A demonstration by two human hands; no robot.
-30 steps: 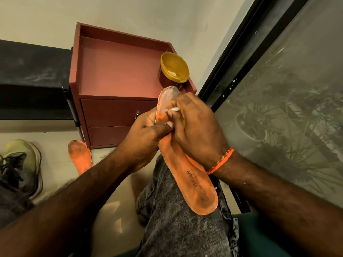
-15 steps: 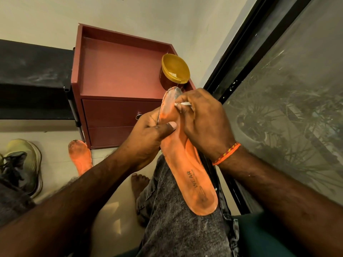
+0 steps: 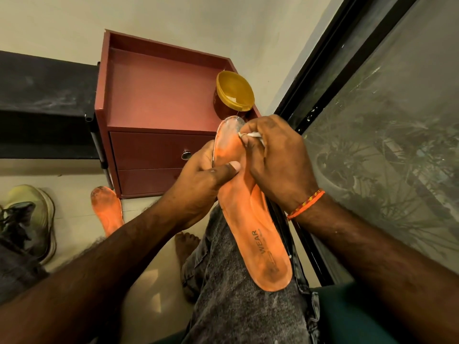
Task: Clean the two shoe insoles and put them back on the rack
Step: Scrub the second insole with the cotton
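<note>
From the head camera, the left hand (image 3: 198, 180) grips an orange insole (image 3: 250, 219) lying along the person's thigh, thumb across it. The right hand (image 3: 275, 160) pinches a small white tool (image 3: 250, 134) against its whitened toe. A second insole (image 3: 107, 209) lies on the floor (image 3: 149, 281) beside the red cabinet (image 3: 159, 95), a yellow-lidded jar (image 3: 233, 98) at the cabinet's right front corner.

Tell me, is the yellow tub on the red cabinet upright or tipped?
Tipped. The yellow tub leans on the red cabinet, its open mouth turned toward the camera, its inside visible.
</note>
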